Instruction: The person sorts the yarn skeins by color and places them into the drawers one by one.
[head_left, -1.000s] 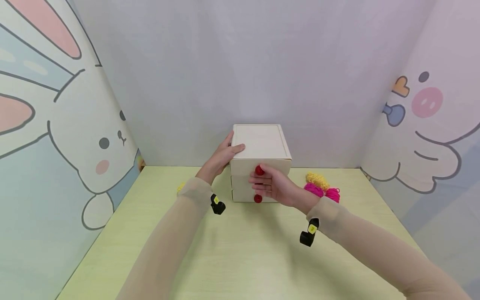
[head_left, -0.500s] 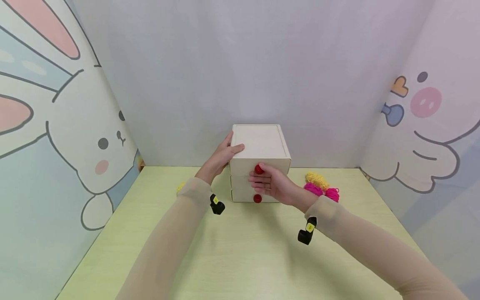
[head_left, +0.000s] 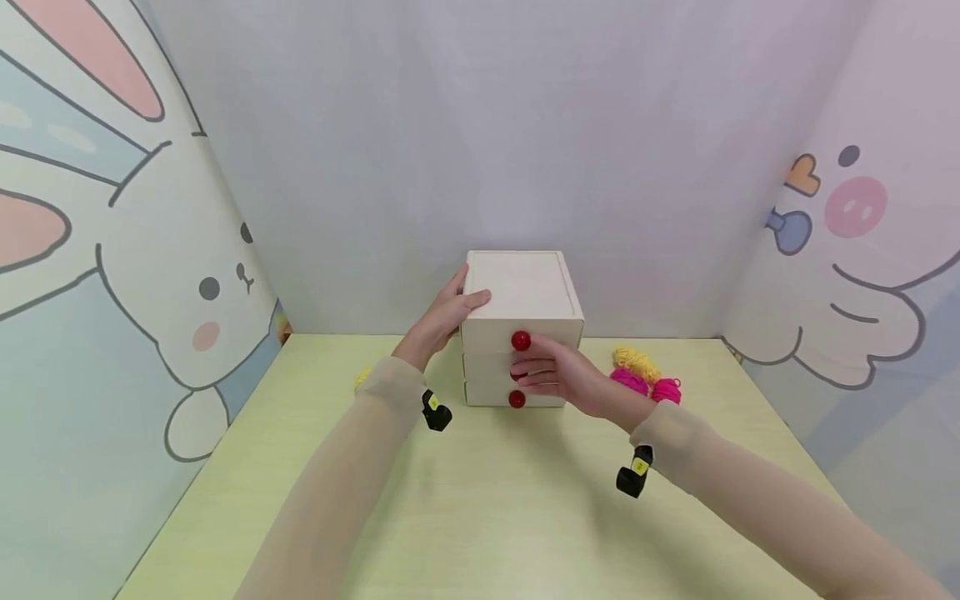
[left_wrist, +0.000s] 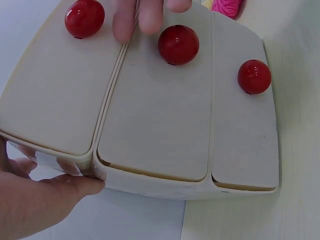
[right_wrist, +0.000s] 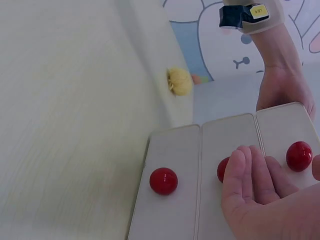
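A small white cabinet (head_left: 525, 287) with three drawers stands against the back curtain, all its drawers shut. On each drawer front is a round red knob: the top knob (head_left: 521, 340), the middle knob (left_wrist: 178, 45) and the bottom knob (head_left: 517, 399). My left hand (head_left: 442, 317) holds the cabinet's upper left edge, thumb on top and fingers along the side. My right hand (head_left: 573, 379) is in front of the drawers with its fingers nearly straight, partly hiding the middle knob in the head view. Its thumb is close to the top knob, apart from it in the right wrist view.
Yellow yarn (head_left: 636, 362) and pink yarn (head_left: 666, 390) lie on the pale table (head_left: 480, 517) right of the cabinet. A yellow ball of yarn (right_wrist: 179, 81) lies on the left side, mostly behind my left arm in the head view. Cartoon-printed panels flank the table.
My right hand has come away from the top knob, moving slightly right and down, so the middle knob partly shows. My left hand keeps its place on the cabinet.
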